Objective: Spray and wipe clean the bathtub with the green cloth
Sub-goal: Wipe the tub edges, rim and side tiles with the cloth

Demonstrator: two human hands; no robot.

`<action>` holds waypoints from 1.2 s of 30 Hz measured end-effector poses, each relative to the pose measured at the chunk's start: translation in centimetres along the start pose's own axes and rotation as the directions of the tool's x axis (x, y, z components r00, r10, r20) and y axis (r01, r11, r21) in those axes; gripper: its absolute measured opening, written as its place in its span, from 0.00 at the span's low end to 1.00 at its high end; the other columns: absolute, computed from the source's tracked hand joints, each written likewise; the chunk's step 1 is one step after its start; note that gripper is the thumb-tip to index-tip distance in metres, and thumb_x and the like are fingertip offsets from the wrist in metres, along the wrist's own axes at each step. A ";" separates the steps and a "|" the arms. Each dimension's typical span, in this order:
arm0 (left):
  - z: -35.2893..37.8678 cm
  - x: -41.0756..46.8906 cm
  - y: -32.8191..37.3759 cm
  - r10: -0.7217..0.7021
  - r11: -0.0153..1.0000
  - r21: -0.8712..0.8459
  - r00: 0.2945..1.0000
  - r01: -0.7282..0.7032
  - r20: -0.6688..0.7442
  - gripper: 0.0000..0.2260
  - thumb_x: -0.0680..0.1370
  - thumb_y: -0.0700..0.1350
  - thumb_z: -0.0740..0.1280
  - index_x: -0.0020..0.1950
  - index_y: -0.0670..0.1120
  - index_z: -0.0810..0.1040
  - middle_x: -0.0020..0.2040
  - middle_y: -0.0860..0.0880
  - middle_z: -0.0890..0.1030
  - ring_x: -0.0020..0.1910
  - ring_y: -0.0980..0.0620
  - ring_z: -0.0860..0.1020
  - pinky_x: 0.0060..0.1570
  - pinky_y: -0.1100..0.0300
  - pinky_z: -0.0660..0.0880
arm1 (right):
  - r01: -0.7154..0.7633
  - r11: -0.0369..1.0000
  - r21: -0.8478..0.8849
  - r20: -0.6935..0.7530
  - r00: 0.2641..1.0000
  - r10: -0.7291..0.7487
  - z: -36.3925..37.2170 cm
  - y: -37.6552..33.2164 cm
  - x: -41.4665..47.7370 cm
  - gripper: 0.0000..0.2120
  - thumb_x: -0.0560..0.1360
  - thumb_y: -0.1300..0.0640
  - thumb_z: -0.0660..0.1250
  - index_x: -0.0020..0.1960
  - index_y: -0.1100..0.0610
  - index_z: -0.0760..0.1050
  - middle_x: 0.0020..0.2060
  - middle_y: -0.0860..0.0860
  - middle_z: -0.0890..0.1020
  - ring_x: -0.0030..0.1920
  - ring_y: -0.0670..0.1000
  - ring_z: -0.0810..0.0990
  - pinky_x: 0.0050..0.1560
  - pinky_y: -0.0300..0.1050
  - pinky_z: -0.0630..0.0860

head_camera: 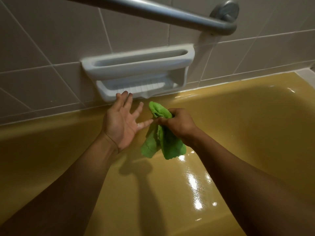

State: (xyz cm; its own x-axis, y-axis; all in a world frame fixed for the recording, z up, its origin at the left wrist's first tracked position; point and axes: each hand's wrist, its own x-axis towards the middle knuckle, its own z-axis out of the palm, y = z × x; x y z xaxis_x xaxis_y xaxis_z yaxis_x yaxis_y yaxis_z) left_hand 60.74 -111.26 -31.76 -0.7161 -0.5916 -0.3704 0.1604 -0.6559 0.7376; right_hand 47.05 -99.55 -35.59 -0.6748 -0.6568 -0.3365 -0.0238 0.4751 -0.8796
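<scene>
Your right hand (177, 125) grips the bunched green cloth (162, 142) above the bathtub (238, 133) floor, left hand (121, 123) spread wide, empty; fold the cloth flat, then wipe in overlapping strokes.

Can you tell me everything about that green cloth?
The green cloth is bright, fuzzy and soft-looking, like a small towel. It is bunched up, not spread flat. The right hand grips it round the middle, so one end pokes up and two floppy ends hang down. It hangs above the yellow bathtub.
</scene>
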 end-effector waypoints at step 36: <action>-21.9 9.8 10.5 -0.389 -0.673 0.276 0.645 -0.686 0.658 0.44 0.78 0.28 0.62 0.85 0.60 0.48 0.85 0.56 0.46 0.84 0.51 0.48 0.78 0.50 0.61 | -0.040 0.782 -0.622 -0.439 0.845 -0.305 4.9 -5.7 7.4 0.11 0.80 0.51 0.62 0.53 0.56 0.81 0.44 0.55 0.82 0.48 0.60 0.82 0.44 0.50 0.78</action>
State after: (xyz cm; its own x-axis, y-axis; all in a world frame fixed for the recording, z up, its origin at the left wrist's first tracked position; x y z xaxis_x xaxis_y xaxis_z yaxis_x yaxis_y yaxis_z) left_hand 70.30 -134.20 -40.02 -0.9712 0.1817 -0.1543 0.1965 0.9767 -0.0863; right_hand 45.85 -109.99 -34.73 -0.8866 -0.4433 0.1316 -0.4502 0.7623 -0.4650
